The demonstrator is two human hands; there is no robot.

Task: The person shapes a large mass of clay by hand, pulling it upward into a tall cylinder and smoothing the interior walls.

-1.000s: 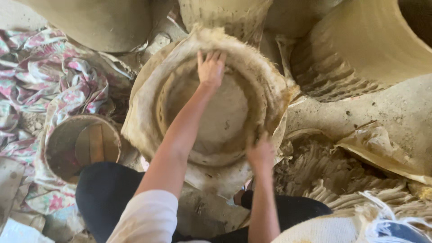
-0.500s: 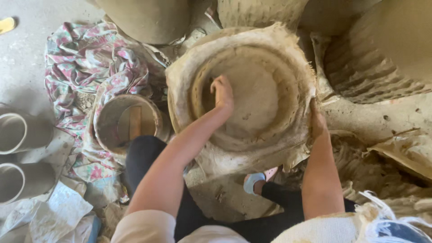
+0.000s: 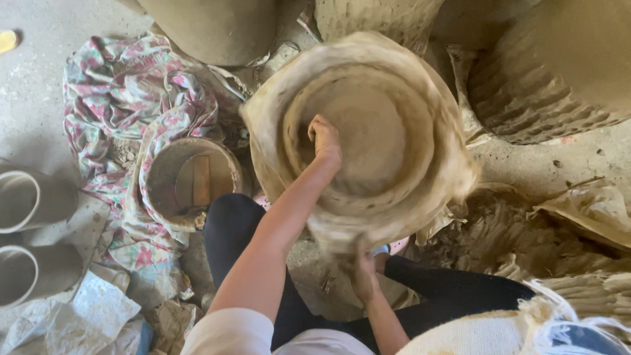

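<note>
Leftmost, two pale grey cylindrical clay pipes (image 3: 29, 230) lie on their sides at the edge of the view, open ends showing, with crumpled whitish plastic sheeting (image 3: 85, 315) on the floor below them. Next comes a rumpled floral cloth in pink and green (image 3: 125, 98), and on it stands a small round mud-caked bucket (image 3: 190, 181) with a flat wooden piece inside. Just beside the bucket, in the middle, sits the large wide-mouthed unfired clay pot (image 3: 368, 138), its rim draped in a mud-soaked sacking cloth (image 3: 453, 177); the pot's axis runs roughly up towards the camera with the mouth tipped slightly to the lower left, so its bowl-shaped inside is open to view. The left hand (image 3: 325, 141) reaches down into the pot, fingers curled loosely and pressed against the inner wall on the left side, closed around nothing that can be seen. The right hand (image 3: 361, 276) is under the near rim, fingers clamped on the hanging edge of the sacking cloth and the pot's outer wall, though blur hides the exact hold. To the right, a big ribbed clay vessel (image 3: 552, 72) stands against the top corner, well apart from the hands, above dried fibrous matting (image 3: 526, 230) on the ground.
</note>
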